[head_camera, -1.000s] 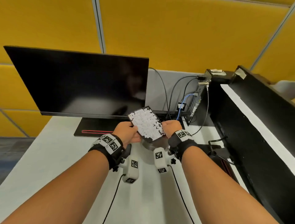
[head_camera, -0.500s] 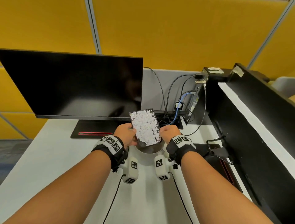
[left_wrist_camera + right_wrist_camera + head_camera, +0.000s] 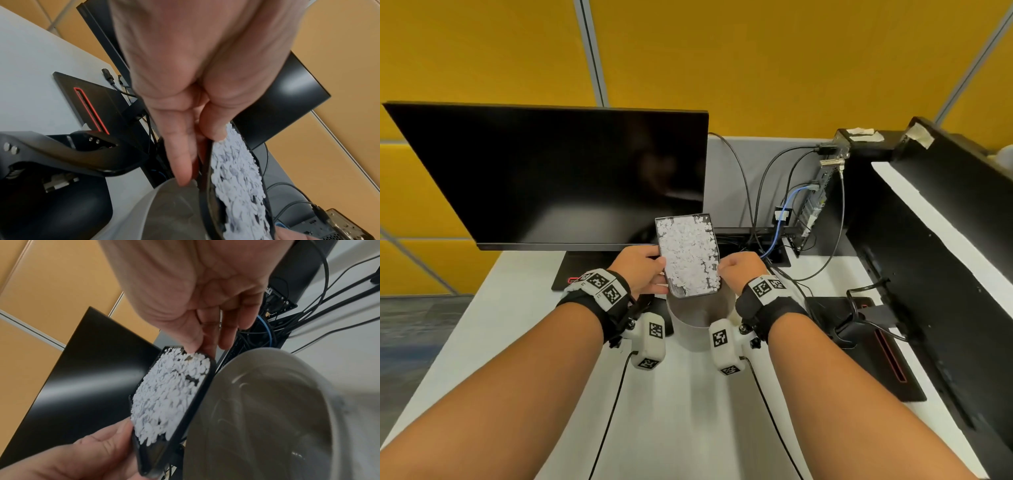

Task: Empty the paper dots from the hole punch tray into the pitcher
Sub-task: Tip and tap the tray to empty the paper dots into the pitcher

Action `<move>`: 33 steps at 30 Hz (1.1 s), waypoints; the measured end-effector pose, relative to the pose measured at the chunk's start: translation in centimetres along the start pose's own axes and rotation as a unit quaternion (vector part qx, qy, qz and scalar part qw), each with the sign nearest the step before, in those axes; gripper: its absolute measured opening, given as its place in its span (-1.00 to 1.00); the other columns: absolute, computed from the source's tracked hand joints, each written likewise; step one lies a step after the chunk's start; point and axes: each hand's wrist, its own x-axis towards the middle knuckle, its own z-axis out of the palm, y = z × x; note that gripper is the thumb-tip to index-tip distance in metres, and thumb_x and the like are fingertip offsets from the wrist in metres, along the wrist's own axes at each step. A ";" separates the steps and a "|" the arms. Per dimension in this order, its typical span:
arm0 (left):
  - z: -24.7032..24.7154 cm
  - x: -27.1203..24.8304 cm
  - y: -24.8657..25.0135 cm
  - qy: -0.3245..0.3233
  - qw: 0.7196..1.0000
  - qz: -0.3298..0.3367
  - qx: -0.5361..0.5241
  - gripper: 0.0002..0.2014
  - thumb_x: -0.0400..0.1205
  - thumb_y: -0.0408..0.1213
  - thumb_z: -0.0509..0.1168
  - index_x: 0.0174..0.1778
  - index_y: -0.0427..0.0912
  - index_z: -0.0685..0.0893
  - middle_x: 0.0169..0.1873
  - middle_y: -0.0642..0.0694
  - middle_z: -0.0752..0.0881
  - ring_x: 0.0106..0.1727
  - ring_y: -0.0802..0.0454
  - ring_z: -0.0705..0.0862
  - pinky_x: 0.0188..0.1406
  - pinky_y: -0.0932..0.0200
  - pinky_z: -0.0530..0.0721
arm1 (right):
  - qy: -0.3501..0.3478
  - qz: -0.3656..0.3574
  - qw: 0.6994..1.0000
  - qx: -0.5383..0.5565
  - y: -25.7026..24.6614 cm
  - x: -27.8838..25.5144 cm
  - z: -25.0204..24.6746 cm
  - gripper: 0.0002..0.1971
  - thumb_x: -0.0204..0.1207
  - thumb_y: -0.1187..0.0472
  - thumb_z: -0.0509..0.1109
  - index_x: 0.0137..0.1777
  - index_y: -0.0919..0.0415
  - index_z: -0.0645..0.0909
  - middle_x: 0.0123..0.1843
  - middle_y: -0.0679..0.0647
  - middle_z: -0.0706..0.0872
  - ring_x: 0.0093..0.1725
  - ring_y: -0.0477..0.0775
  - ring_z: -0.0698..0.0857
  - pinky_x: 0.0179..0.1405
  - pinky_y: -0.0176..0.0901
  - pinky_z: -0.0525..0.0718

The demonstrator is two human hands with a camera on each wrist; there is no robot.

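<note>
A black hole punch tray [image 3: 676,292] packed with white paper dots [image 3: 688,253] stands steeply tilted, its lower end over the mouth of a grey translucent pitcher [image 3: 700,315]. My left hand [image 3: 654,270] grips the tray's left edge, thumb on the dot side. My right hand [image 3: 726,270] pinches the right edge. The left wrist view shows the tray rim [image 3: 205,186] and the dots [image 3: 236,175] just above the pitcher [image 3: 170,211]. In the right wrist view the dots [image 3: 168,394] still cling inside the tray beside the pitcher [image 3: 267,402], whose inside shows no dots.
The black hole punch body [image 3: 72,154] sits on the table left of the pitcher. Behind stand a dark monitor [image 3: 558,171] and its base [image 3: 88,100]. Cables [image 3: 756,205] and a small computer [image 3: 822,192] lie back right, beside a black panel [image 3: 928,257].
The tray has turned from leaning right to nearly straight upright and come down towards the pitcher's mouth. Both hands keep their hold on its edges.
</note>
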 end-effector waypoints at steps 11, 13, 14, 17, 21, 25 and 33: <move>1.5 0.1 -1.1 -0.007 1.000 0.008 -0.018 -0.56 0.70 -0.52 0.18 0.48 -0.08 0.51 0.15 -0.29 0.79 -0.02 -0.22 0.85 0.01 -0.22 0.81 | -0.006 -0.042 0.999 0.008 1.2 -0.2 -0.8 -0.76 0.61 0.18 0.25 -0.18 0.22 0.71 -0.26 0.13 0.69 -0.13 0.26 0.73 -0.02 -0.04 0.69; 1.9 0.1 -1.3 0.001 1.000 0.008 -0.021 -0.61 0.70 -0.53 0.17 0.42 -0.15 0.55 0.12 -0.29 0.80 -0.02 -0.23 0.84 0.02 -0.24 0.81 | -0.012 -0.036 0.999 0.002 1.4 -0.2 -0.8 -0.73 0.62 0.16 0.25 -0.14 0.28 0.73 -0.25 0.17 0.69 -0.14 0.25 0.73 -0.10 -0.09 0.68; 2.0 0.1 -1.5 0.005 1.000 0.010 -0.022 -0.63 0.70 -0.53 0.17 0.39 -0.18 0.57 0.11 -0.29 0.80 -0.02 -0.23 0.84 0.02 -0.25 0.80 | -0.014 -0.034 0.999 0.003 1.5 -0.3 -0.8 -0.71 0.62 0.15 0.25 -0.08 0.32 0.74 -0.25 0.18 0.69 -0.19 0.20 0.69 -0.20 -0.15 0.63; 2.2 0.3 -1.9 0.020 0.999 0.015 -0.024 -0.67 0.68 -0.54 0.18 0.33 -0.24 0.62 0.06 -0.27 0.80 -0.09 -0.17 0.84 -0.08 -0.13 0.84 | -0.014 -0.025 1.000 0.012 1.7 -0.5 -0.7 -0.63 0.64 0.10 0.24 0.01 0.42 0.72 -0.28 0.20 0.66 -0.27 0.11 0.58 -0.28 -0.17 0.54; 2.4 0.3 -1.9 0.029 0.999 0.024 -0.032 -0.71 0.67 -0.57 0.19 0.22 -0.22 0.66 -0.10 -0.22 0.78 -0.23 -0.04 0.79 -0.41 0.17 0.81 | -0.012 -0.014 1.000 0.019 1.7 -0.3 -0.5 -0.59 0.63 0.10 0.21 0.01 0.50 0.68 -0.29 0.23 0.65 -0.26 0.13 0.58 -0.22 -0.04 0.61; 2.5 0.2 -2.0 0.034 0.998 0.032 -0.040 -0.74 0.68 -0.55 0.20 0.24 -0.30 0.65 -0.05 -0.30 0.77 -0.15 -0.17 0.78 -0.13 -0.05 0.82 | -0.002 -0.021 1.000 0.019 1.8 -0.1 -0.3 -0.57 0.62 0.05 0.23 0.02 0.48 0.69 -0.18 0.40 0.76 -0.23 0.17 0.63 0.02 0.17 0.73; 2.4 0.2 -2.1 0.035 0.998 0.037 -0.029 -0.71 0.67 -0.55 0.21 0.26 -0.25 0.67 0.02 -0.27 0.79 -0.11 -0.14 0.80 -0.09 -0.05 0.83 | -0.006 -0.015 0.999 0.032 2.1 0.2 0.1 -0.48 0.61 -0.06 0.23 0.03 0.48 0.68 -0.28 0.18 0.68 -0.24 0.13 0.64 0.05 0.20 0.76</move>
